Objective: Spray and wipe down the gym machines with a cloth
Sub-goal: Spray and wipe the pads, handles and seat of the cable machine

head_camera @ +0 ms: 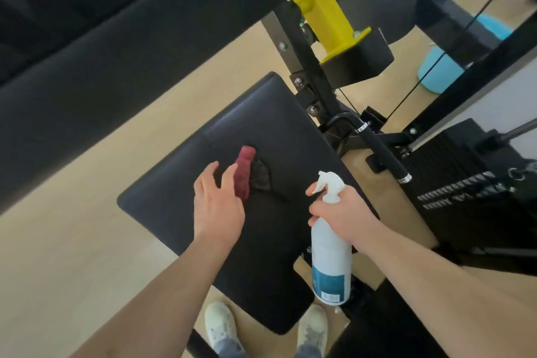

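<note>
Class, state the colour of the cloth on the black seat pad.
Dark red; the cloth shows clearly in the head view.

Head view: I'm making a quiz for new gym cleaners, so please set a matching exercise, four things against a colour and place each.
Things:
1 cloth
2 spray bottle
3 bracket
4 seat pad

Colour and place:
A yellow, on the machine frame
B black, under the cloth
C white, gripped by the right hand
D dark red, at the left hand

Pairs: 1-D, 2-C, 3-A, 4-B.
</note>
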